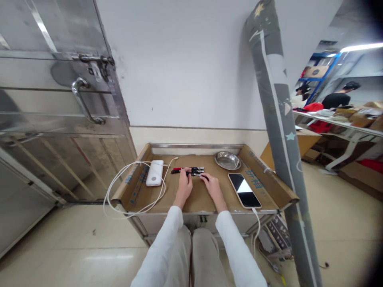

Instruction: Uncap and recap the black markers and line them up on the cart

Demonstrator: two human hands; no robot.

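Above the cardboard-lined tabletop (203, 199), both of my hands are closed around a slim dark pen (196, 174). My left hand (184, 182) grips its left end. At the other end, the fingers of my right hand (211, 185) pinch the pen's dark tip. Just beyond my fingers lie several pens (197, 169) side by side, with a red one (177, 169) and black ones among them. My fingers hide parts of the held pen and of the row.
A white power bank (154, 173) with a looped white cable (112, 187) lies left. To the right are a shallow metal bowl (228, 160) and a phone (243, 190) on a cable. A tall wrapped roll (278, 107) leans beside the table. Two people are at the far right.
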